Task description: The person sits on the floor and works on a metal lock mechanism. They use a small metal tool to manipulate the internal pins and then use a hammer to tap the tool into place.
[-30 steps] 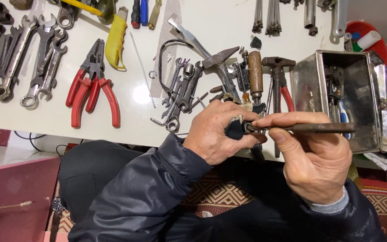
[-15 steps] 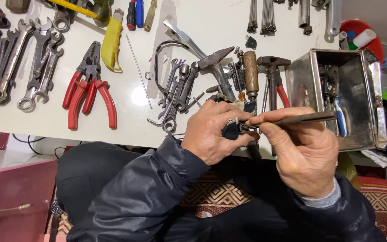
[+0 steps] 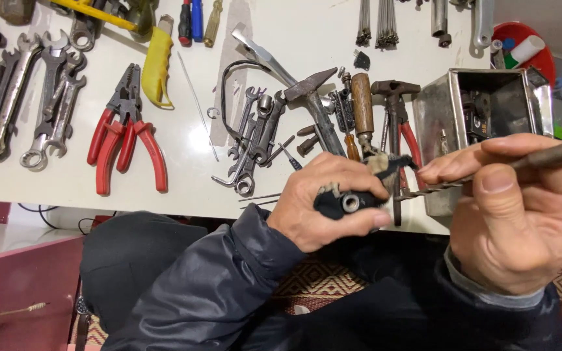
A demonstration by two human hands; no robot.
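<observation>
My left hand (image 3: 323, 205) is closed around a small black brush handle (image 3: 346, 203) with a hole in its end; its dirty bristles (image 3: 385, 166) stick up past my fingers. A long dark metal drill bit (image 3: 541, 159) is pinched in my right hand (image 3: 521, 208), thumb on top. The bit's twisted tip (image 3: 427, 189) lies just right of the bristles, close to them. Both hands hover over the near edge of a white table (image 3: 183, 140), above my lap.
Red-handled pliers (image 3: 125, 133), several wrenches (image 3: 40, 97), hammers (image 3: 317, 97) and a yellow-handled knife (image 3: 157, 68) lie spread on the table. An open shiny metal box (image 3: 482, 110) with parts inside stands at the right, a red tray (image 3: 521, 45) behind it.
My head and hands have shifted; the right hand has drawn the drill bit to the right, so its tip now sits beside the brush bristles rather than across my left fingers.
</observation>
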